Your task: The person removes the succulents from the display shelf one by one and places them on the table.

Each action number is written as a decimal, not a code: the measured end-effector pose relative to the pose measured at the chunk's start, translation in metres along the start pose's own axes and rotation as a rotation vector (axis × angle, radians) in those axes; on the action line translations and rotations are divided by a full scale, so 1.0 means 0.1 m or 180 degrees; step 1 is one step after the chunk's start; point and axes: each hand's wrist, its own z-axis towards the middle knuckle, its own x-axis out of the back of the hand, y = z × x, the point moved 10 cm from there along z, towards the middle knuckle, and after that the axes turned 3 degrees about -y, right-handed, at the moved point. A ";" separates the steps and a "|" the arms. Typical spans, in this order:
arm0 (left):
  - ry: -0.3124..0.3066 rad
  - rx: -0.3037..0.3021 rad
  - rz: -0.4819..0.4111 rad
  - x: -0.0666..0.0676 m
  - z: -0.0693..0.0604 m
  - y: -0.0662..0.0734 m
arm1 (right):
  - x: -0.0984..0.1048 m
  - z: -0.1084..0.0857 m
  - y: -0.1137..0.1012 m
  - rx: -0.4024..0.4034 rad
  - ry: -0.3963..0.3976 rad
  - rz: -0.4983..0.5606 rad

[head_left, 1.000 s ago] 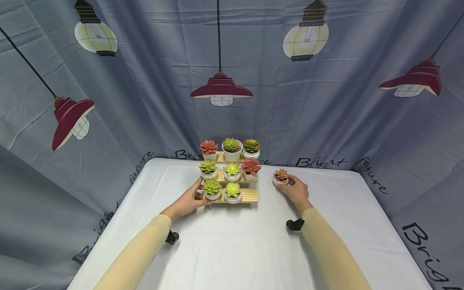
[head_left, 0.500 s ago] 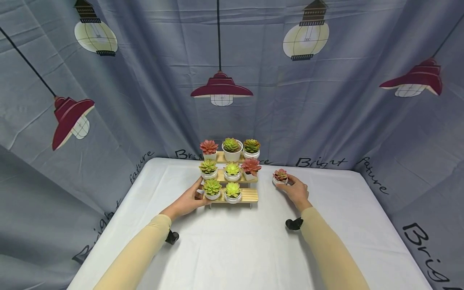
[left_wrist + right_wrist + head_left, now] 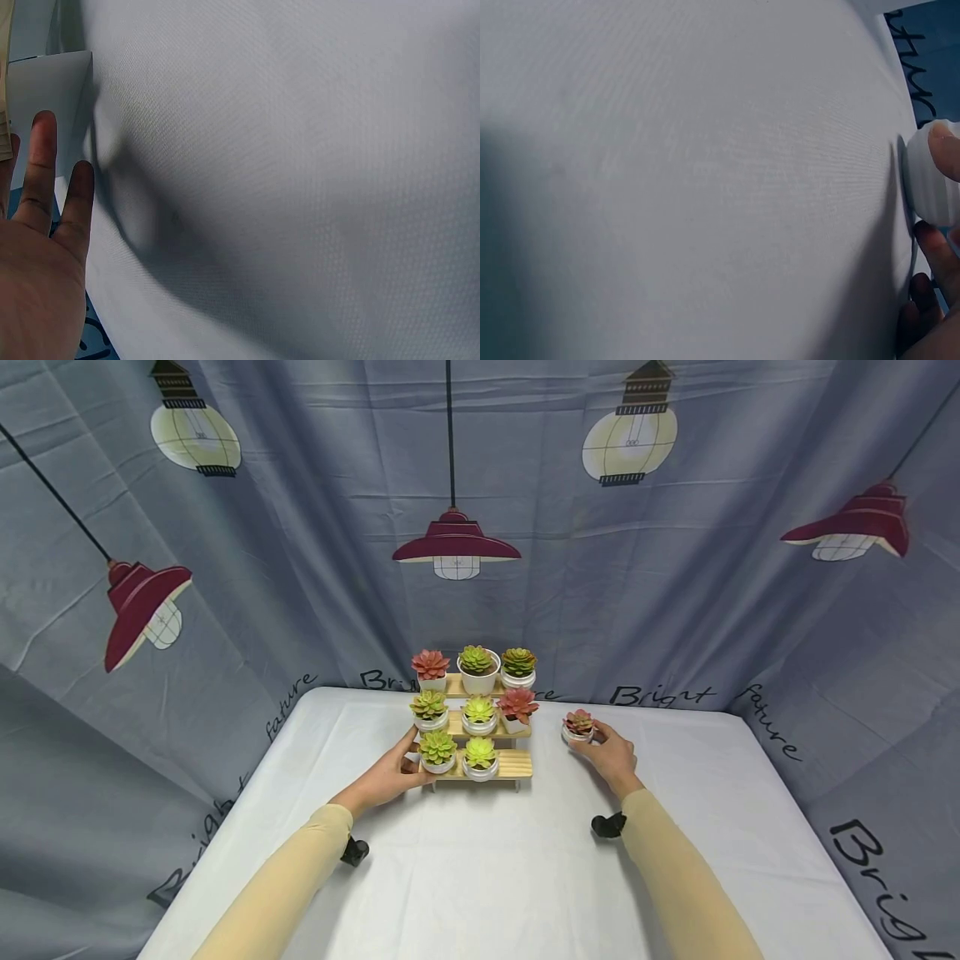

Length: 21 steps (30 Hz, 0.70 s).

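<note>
In the head view my right hand [image 3: 613,761] pinches the white pot of a reddish-green succulent [image 3: 578,724], upright, right of a tiered wooden plant stand [image 3: 514,765]. A ribbed white pot [image 3: 930,176] shows in the right wrist view, thumb against it, its base at or very near the cloth. My left hand [image 3: 384,778] rests against the stand's left end, thumb by the front of the lowest shelf. In the left wrist view its visible fingers [image 3: 39,161] are straight beside a pale side panel [image 3: 49,90]; thumb and index finger are mostly out of that view.
Potted succulents fill the stand's upper two tiers, including a red one [image 3: 431,666] and a green one [image 3: 477,662]. Two yellow-green ones [image 3: 480,754] stand on the lowest shelf, leaving bare slats at its right. White cloth [image 3: 480,868] covers the table; a grey-blue curtain [image 3: 337,577] hangs behind.
Both hands, the pot and the stand keep practically the same places. The whole head view has shifted a few pixels to the left.
</note>
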 end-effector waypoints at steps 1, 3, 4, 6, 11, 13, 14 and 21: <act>0.0000 0.0005 0.0000 0.00 0.00 0.00 | 0.00 0.00 0.00 0.0004 -0.0034 0.0005; -0.0005 0.0012 0.0001 0.00 0.00 0.00 | 0.00 -0.01 0.01 0.0004 -0.0106 0.0044; -0.0008 0.0018 0.0001 0.00 0.00 0.00 | 0.00 -0.02 0.02 0.0000 -0.0141 0.0068; -0.0009 0.0044 0.0003 0.00 0.00 -0.01 | 0.01 -0.04 0.03 0.0000 -0.0206 0.0142; -0.0024 0.0088 0.0018 0.00 0.00 -0.01 | 0.08 -0.10 0.02 0.0101 -0.0305 0.0359; -0.0033 0.0075 0.0021 0.00 0.00 -0.02 | 0.11 -0.13 0.01 0.0166 -0.0319 0.0421; -0.0035 0.0065 0.0019 0.00 0.00 -0.02 | 0.13 -0.15 0.00 0.0204 -0.0331 0.0452; -0.0060 0.0004 -0.0007 -0.02 0.01 0.00 | 0.24 -0.24 -0.05 0.0352 -0.0345 0.0658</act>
